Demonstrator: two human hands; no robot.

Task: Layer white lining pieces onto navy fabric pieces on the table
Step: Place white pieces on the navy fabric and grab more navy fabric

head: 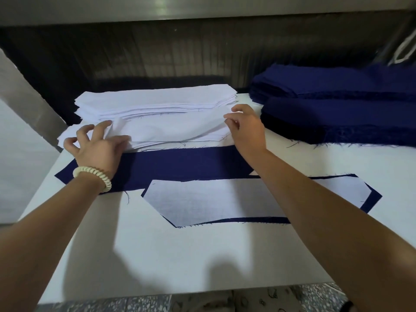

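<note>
The top white lining piece [171, 129] lies on the stack of white lining [155, 102] at the far middle of the surface [180, 255], rumpled and partly raised at both ends. The left hand [99, 145] grips its left end, with the thumb and first fingers [102, 128] pinching a small fold of the cloth while the other fingers curl loosely above it. A pale beaded bracelet [94, 176] sits on that wrist. The right hand [247, 129] is at the right end, its fingertips closed on the corner of the same piece.

Just near of the stack, touching its near edge, a bare navy piece [180, 163] lies flat across the surface, with both forearms crossing over it. Nearer still, a second navy piece [371, 199] lies flat with a white lining piece [225, 199] spread on top, a dark border showing along its right and near sides. A stack of navy fabric [349, 109] sits at the far right, its edges frayed. Speckled floor [247, 300] shows beyond the near edge of the surface.
</note>
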